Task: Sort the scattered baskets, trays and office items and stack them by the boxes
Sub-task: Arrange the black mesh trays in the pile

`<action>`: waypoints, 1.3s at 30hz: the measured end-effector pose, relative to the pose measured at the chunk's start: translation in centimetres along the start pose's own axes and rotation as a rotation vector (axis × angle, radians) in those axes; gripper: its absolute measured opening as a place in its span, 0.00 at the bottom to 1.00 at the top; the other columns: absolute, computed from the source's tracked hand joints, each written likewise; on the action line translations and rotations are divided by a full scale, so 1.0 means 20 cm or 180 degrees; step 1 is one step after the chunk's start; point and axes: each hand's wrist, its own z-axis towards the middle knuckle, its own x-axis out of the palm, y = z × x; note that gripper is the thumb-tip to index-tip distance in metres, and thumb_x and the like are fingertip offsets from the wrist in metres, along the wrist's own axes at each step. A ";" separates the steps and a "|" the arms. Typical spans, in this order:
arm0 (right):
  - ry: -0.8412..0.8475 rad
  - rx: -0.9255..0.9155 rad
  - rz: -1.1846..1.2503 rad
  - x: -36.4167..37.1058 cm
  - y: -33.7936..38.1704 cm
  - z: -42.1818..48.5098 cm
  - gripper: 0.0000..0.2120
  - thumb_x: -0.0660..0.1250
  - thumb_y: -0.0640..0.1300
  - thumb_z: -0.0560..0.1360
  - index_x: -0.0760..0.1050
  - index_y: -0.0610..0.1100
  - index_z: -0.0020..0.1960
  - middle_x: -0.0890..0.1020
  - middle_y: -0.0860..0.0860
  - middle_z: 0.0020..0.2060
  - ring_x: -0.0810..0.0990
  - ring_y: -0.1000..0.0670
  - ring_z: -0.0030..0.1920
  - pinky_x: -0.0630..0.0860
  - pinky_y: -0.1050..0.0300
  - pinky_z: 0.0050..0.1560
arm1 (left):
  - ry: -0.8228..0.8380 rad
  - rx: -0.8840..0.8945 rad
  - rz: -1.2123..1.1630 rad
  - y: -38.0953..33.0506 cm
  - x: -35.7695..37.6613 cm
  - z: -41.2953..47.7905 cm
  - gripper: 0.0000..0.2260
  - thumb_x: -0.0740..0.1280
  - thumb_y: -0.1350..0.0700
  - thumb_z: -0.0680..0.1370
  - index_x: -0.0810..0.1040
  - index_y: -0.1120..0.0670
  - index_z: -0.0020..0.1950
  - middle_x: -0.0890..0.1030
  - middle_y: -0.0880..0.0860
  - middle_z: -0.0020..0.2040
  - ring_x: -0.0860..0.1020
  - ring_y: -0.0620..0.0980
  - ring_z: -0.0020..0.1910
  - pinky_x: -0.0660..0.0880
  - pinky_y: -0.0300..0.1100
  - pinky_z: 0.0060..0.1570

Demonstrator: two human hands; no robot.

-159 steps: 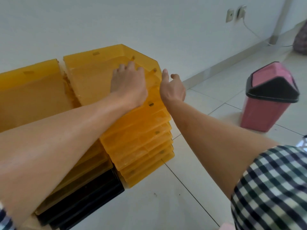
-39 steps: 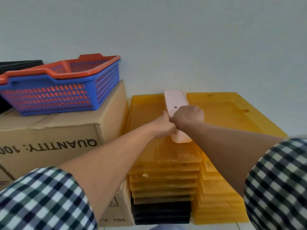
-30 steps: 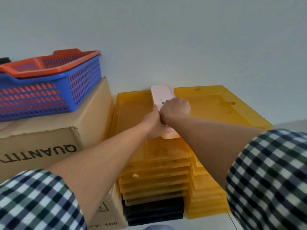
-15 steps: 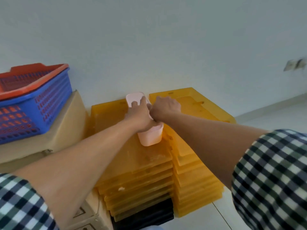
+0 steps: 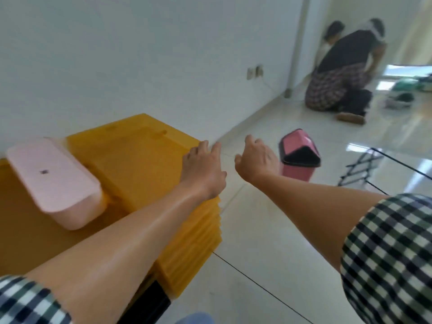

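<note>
Both my hands are empty. My left hand [image 5: 203,167] hangs with relaxed, loosely spread fingers above the right-hand edge of the stack of yellow trays [image 5: 140,164]; I cannot tell whether it touches the top tray. My right hand [image 5: 257,160] is just past that edge, off the stack and over the tiled floor [image 5: 268,242], its fingers loose and slightly curled, holding nothing.

The pale pink box [image 5: 53,181] rests on top of the yellow trays, toward their left side and well apart from both hands. It has a small dark sticker on its upward face. At the stack's near bottom corner, a few black trays [image 5: 154,302] show under the yellow ones.

On the floor to the right of the stack stands a pink bin with a black lid [image 5: 300,157], and farther right a black wire frame [image 5: 360,169]. Far beyond the stack, by the wall, another person [image 5: 339,73] crouches, blurred.
</note>
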 end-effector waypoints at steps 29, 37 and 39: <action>-0.0025 0.3536 0.0947 0.13 -2.18 -0.39 0.31 0.64 0.50 0.77 0.60 0.41 0.76 0.68 0.39 0.69 0.73 0.37 0.64 0.76 0.43 0.62 | 0.1519 0.0794 -0.0177 -1.29 1.24 0.04 0.35 0.67 0.47 0.79 0.54 0.51 0.81 0.62 0.56 0.77 0.64 0.58 0.75 0.64 0.53 0.72; -0.1440 0.4308 0.2385 0.04 -2.71 -0.19 0.30 0.65 0.58 0.79 0.63 0.43 0.74 0.69 0.42 0.71 0.72 0.40 0.69 0.71 0.44 0.70 | 0.1558 0.1286 -0.0785 -1.87 1.44 0.20 0.35 0.69 0.48 0.79 0.55 0.51 0.81 0.63 0.54 0.78 0.65 0.55 0.75 0.65 0.49 0.71; -0.1518 0.4232 0.2440 0.04 -2.80 -0.14 0.30 0.64 0.58 0.80 0.63 0.43 0.74 0.71 0.42 0.71 0.73 0.40 0.68 0.71 0.44 0.69 | 0.1587 0.1419 -0.0917 -2.01 1.47 0.22 0.35 0.69 0.48 0.79 0.55 0.50 0.81 0.62 0.53 0.78 0.65 0.54 0.75 0.64 0.48 0.71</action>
